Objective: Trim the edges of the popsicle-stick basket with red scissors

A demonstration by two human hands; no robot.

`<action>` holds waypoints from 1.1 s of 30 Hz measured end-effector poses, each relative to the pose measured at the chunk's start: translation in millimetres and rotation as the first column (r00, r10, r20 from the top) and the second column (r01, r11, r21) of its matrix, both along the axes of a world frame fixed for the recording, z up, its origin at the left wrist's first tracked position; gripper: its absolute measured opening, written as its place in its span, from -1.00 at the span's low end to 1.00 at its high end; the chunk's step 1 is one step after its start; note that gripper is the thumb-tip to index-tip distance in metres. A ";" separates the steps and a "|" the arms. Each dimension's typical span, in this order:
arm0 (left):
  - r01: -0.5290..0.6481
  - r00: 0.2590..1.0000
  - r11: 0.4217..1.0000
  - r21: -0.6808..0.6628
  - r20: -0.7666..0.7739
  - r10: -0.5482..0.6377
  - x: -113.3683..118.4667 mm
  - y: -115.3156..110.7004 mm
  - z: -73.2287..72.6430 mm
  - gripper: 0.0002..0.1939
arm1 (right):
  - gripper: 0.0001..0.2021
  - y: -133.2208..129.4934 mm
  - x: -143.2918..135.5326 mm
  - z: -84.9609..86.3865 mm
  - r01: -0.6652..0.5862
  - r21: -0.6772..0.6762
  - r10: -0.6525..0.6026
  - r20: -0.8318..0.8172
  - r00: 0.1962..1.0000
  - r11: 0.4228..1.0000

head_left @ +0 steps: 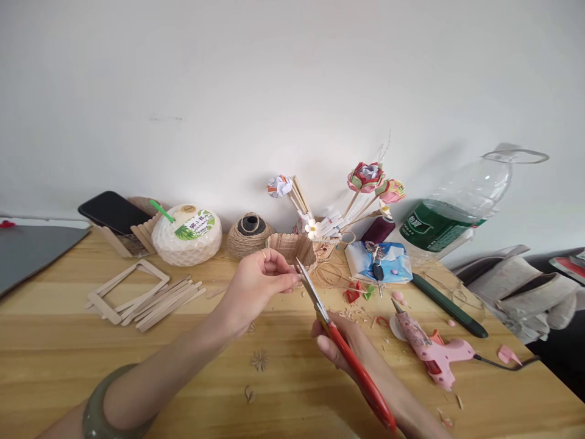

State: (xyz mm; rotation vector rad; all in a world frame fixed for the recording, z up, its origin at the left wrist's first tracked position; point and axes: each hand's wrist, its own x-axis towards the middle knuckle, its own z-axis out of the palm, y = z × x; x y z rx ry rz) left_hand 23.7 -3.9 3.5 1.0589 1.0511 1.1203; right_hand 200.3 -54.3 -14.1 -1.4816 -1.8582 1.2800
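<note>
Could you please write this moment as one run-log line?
Left hand: pinched, contents unclear | Right hand: holding red scissors, tips beside left hand | Nearby: pink glue gun right, wooden sticks left

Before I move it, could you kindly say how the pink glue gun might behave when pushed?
The pink glue gun should stay rigid, looking like moulded plastic. Its jutting handle should discourage rolling, while the attached black cord may tug.
</note>
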 end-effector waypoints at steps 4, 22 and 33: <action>-0.022 0.999 1.000 0.018 -0.030 0.022 -0.4 0.9 -0.3 -0.78 | -0.47 1.0 0.1 -0.1 -0.008 0.018 0.008 0.018 1.000 1.000; -0.024 0.997 0.998 0.050 -0.076 0.028 -2.0 -0.5 0.0 -0.76 | -0.49 0.0 -0.9 -1.8 -0.011 0.043 0.009 0.057 0.998 0.999; 0.030 0.996 0.999 0.041 -0.080 -0.026 -5.3 0.8 2.8 -0.75 | -0.44 -0.2 1.1 3.6 -0.042 0.029 0.040 0.071 0.997 0.999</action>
